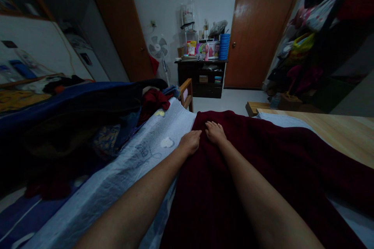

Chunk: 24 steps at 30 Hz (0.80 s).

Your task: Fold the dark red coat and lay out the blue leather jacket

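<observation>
A dark red garment (263, 155) lies spread over a light blue patterned sheet (154, 144), with one long sleeve reaching to the right edge of the view. My left hand (190, 142) is closed at the garment's left edge, its fingers pinching the dark red cloth. Close beside it, my right hand (215, 132) rests on the upper part of the garment with its fingers stretched out and lying on the cloth. The two hands are apart by a narrow gap.
Piled clothes (117, 116) lie on the left. Beyond the bed are a wooden chair (188, 97), a fan (159, 48) and a black cabinet (201, 79) with items on top. A wooden board (344, 128) is at the right, with hanging clothes (315, 19) behind.
</observation>
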Available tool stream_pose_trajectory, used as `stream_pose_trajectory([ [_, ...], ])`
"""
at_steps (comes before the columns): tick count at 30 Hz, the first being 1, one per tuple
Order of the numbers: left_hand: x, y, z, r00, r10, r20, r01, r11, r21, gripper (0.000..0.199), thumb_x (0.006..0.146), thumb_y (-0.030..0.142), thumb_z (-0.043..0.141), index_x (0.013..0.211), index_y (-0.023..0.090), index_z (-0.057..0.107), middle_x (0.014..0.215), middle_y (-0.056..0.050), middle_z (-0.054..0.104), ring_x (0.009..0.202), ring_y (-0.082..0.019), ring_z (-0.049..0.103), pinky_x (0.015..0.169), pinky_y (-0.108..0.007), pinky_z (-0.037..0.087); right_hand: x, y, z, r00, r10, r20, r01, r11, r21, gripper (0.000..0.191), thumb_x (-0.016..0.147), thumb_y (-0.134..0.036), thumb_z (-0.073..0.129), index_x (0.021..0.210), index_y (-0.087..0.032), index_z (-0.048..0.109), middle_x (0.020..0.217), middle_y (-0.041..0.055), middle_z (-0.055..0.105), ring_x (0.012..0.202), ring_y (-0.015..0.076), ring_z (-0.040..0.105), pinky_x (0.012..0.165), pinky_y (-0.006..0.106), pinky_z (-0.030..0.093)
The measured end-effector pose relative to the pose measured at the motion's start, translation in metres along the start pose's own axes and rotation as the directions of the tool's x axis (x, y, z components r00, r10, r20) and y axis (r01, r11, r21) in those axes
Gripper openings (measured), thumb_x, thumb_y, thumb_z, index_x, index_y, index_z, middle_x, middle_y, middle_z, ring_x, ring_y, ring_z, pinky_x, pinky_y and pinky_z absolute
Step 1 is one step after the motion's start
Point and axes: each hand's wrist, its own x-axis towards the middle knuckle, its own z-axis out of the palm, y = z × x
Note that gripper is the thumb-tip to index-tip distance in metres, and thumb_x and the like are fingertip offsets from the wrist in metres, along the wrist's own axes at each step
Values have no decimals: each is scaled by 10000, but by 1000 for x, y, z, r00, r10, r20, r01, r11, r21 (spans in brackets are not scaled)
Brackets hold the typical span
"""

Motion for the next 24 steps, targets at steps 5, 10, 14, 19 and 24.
stream_pose_trajectory([
  [5,24,5,-6,997,-75,-17,76,996,55,450,915,294,466,1362,238,465,1229,-125,610,1171,-284,531,1034,-398,351,-10,16,-8,1000,-21,-2,21,1000,11,474,933,-245,385,1395,-161,452,1515,64,365,1421,215,242,1134,378,217],
  [10,45,19,5,998,-50,-47,54,993,101,338,877,222,499,1201,210,595,1392,-132,473,1330,-316,349,1111,-467,226,-33,28,-12,1000,-10,10,9,1000,13,509,929,-275,410,1424,-158,412,1543,71,305,1428,261,224,1119,416,263],
  [14,58,26,19,999,42,-14,-40,995,95,439,879,192,478,1316,186,512,1501,-117,358,1393,-264,284,1150,-397,179,-52,35,-10,1000,4,16,-4,1000,12,510,946,-321,402,1432,-166,403,1552,73,281,1435,257,210,1124,401,261],
  [19,62,26,33,998,51,31,-53,995,84,556,918,390,457,1425,174,384,1532,-136,310,1426,-297,227,1146,-441,187,-73,48,-11,997,69,37,-71,996,47,530,966,-343,361,1457,-143,354,1556,87,267,1430,238,232,1139,374,239],
  [24,59,27,35,998,44,44,-47,995,90,582,910,425,475,1429,178,376,1538,-133,300,1440,-298,191,1157,-441,144,-90,44,-18,975,219,41,-220,975,34,536,940,-294,404,1439,-99,367,1528,146,313,1416,275,263,1125,429,256],
])
